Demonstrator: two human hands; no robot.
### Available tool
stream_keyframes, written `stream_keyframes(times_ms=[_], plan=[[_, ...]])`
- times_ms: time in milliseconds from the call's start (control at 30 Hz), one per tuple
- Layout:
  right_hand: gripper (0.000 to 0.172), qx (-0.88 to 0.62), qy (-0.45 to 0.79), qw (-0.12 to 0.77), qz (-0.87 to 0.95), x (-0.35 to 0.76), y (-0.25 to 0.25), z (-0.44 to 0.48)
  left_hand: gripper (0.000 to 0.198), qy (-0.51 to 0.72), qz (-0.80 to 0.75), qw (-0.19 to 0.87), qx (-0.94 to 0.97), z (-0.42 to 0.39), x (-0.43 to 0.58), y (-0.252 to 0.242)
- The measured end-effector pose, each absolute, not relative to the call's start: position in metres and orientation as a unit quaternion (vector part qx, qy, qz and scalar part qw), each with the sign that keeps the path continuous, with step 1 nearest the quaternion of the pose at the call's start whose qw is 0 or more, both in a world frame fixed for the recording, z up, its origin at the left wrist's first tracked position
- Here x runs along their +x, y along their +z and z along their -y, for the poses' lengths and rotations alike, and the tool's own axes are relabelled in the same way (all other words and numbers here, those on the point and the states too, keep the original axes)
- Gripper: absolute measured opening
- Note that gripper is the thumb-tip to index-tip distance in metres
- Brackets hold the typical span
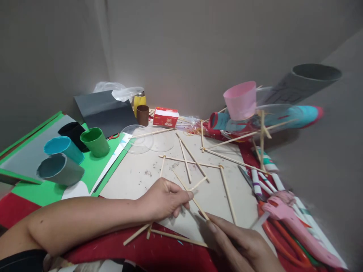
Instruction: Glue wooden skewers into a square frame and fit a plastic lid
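Observation:
Between my two hands a thin wooden stick slants down to the right. My left hand pinches it near its middle, where a second pale strip meets it at an angle; how they are joined is too small to tell. Finger and thumb of my right hand grip the stick's lower end. Under and around my hands lies a stick frame with tied corners, partly hidden by my left arm. Two loose sticks lie across its far side.
Colored paper cups stand at left on green sheets. Clear discs and a red box are at the back. Right of my hands are another stick structure, a pink cup, markers, a pink glue gun and orange-handled scissors.

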State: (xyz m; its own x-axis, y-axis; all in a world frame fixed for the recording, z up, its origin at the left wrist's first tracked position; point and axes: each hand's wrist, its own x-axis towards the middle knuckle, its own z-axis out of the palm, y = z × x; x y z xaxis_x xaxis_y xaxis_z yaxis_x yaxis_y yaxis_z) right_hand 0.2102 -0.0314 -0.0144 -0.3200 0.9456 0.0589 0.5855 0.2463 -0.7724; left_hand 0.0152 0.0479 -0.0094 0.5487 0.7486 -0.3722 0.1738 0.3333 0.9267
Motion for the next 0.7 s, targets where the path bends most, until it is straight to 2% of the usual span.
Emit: stream_keyframes(times_ms=[300, 700], plan=[[0.031, -0.517, 0.384, 0.252, 0.723, 0.205, -0.011, 0.029, 0.043, 0.212, -0.413, 0.695, 0.548, -0.048, 0.016, -0.020], [0.033, -0.523, 0.380, 0.258, 0.718, 0.205, -0.010, 0.030, 0.045, 0.201, -0.422, 0.701, 0.539, -0.049, 0.017, -0.016]])
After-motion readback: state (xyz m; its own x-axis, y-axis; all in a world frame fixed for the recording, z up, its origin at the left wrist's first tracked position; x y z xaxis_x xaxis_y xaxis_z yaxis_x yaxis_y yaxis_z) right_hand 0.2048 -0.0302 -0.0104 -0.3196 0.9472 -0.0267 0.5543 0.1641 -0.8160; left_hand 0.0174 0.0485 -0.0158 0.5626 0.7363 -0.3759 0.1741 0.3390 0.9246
